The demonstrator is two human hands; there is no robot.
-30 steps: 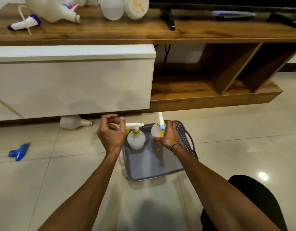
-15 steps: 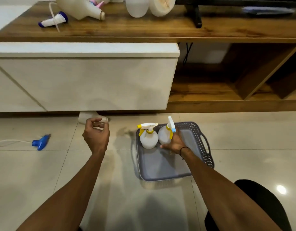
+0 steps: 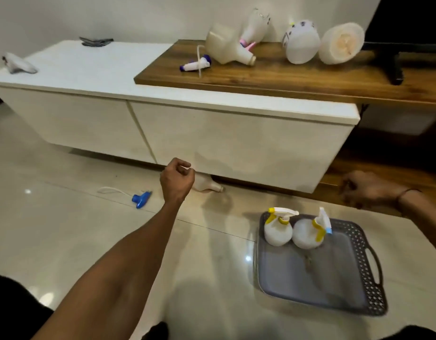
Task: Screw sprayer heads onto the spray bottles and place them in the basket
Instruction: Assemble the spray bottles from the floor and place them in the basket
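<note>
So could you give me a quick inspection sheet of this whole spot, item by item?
Surface: glossy beige tiled floor.
Job's things: two white spray bottles with yellow-collared sprayers upright in grey perforated plastic basket; capless white bottle lying under white cabinet; blue sprayer head on floor.
Clutter: bottles, purple-tipped sprayer on wooden shelf.
Hands: left hand loosely curled, empty; right hand blurred.
Cables: nothing seen.
Surroundings: white wall.

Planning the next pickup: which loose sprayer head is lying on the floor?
The blue sprayer head, with its white tube trailing left, lies on the floor tiles left of the left hand. The purple-tipped sprayer head lies on the wooden shelf.
</note>
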